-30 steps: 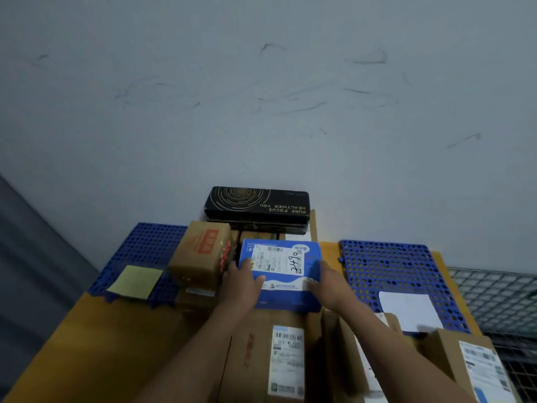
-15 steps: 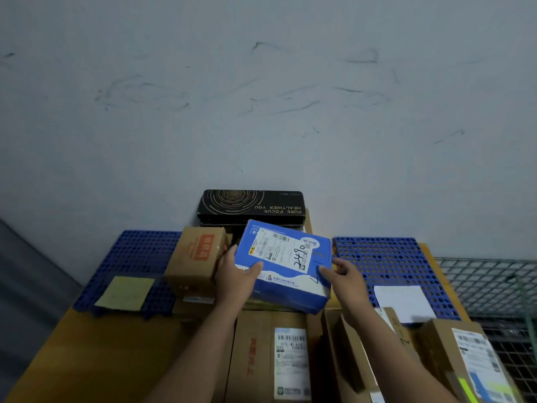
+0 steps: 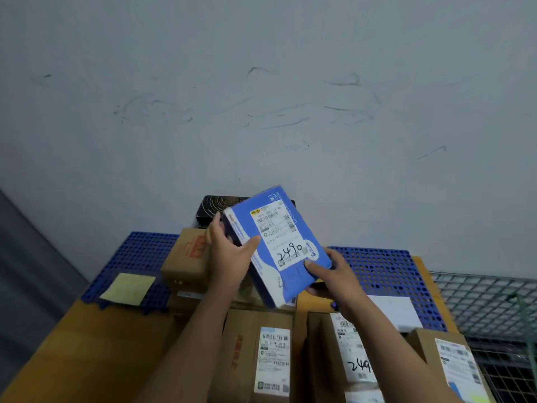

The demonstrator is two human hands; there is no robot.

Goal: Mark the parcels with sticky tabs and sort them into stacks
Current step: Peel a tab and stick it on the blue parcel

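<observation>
**Blue parcel held up in both hands, in front of the black box**

A flat blue cardboard parcel [image 3: 290,283] with a white shipping label and the handwritten number "2490" is off the table, tilted, its labelled face turned toward the camera. It hangs in front of the long black box with gold rings [image 3: 215,207], which stands against the scuffed grey wall [image 3: 261,97], and it covers that box's right part.

The left hand [image 3: 229,254] grips the parcel's left edge. Its thumb [image 3: 250,242] lies across the blue face, and its fingers curl round behind the upper left edge. The right hand [image 3: 334,280] holds the lower right corner. Its thumb [image 3: 312,264] presses on the face just below the label. Its other fingers are underneath, and how they lie cannot be told.

Just in front of the black box and to its left sits a brown cardboard carton with red print [image 3: 186,257], partly behind the left wrist. Further left of the black box is a blue perforated plastic mat [image 3: 145,257] with a pale yellow sticky note [image 3: 128,287] lying on it. To the right of the black box a second blue perforated mat [image 3: 383,271] carries a white paper sheet [image 3: 392,312]. Beyond it is a grey wire mesh [image 3: 488,301].

Well in front of the black box, on the yellow table [image 3: 87,344], stand three more brown parcels:
- a labelled carton [image 3: 255,359] between the forearms
- a carton marked "249" [image 3: 348,353]
- a carton with a white label at the far right [image 3: 453,365]
</observation>
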